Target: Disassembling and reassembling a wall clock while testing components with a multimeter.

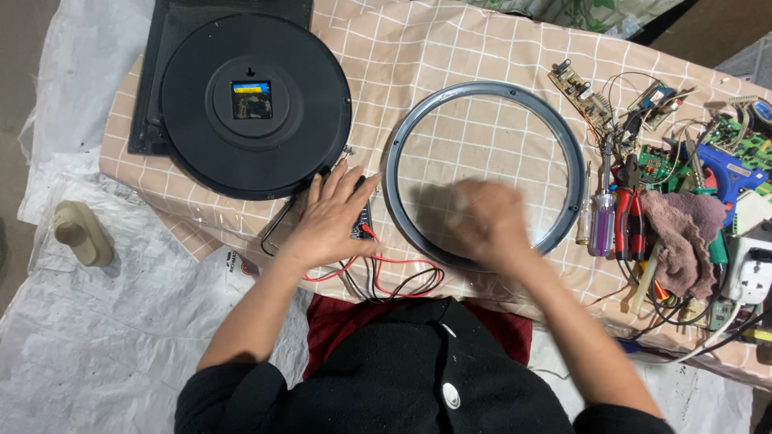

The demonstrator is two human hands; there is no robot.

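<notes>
Fingers (342, 181) of our left hand (328, 221) lie spread and flat, pressing down on a small dark meter (362, 219) that is mostly hidden under the palm. Fingers of our right hand (488, 223) are motion-blurred; we cannot tell whether they are spread or pinching anything.

Largest item: the tablecloth (418, 48), beige fabric with a white grid, cut off at the right edge. On it at upper left, the black round clock back (256, 106), matte plastic, face down, with a square opening at its centre showing the movement. It overlaps a dark flat panel (161, 48), partly covered by the clock.

Next: the grey ring (483, 88), a smooth circular frame lying flat right of the clock. Our right hand sits over its lower rim, hiding that section.

Right of the ring, a cluttered heap: a brownish rag (683, 233), soft and crumpled, red-handled pliers (630, 217), and a purple-handled screwdriver (601, 221).

Smallest: thin red and black leads (402, 277) looping from the meter toward the table edge.
</notes>
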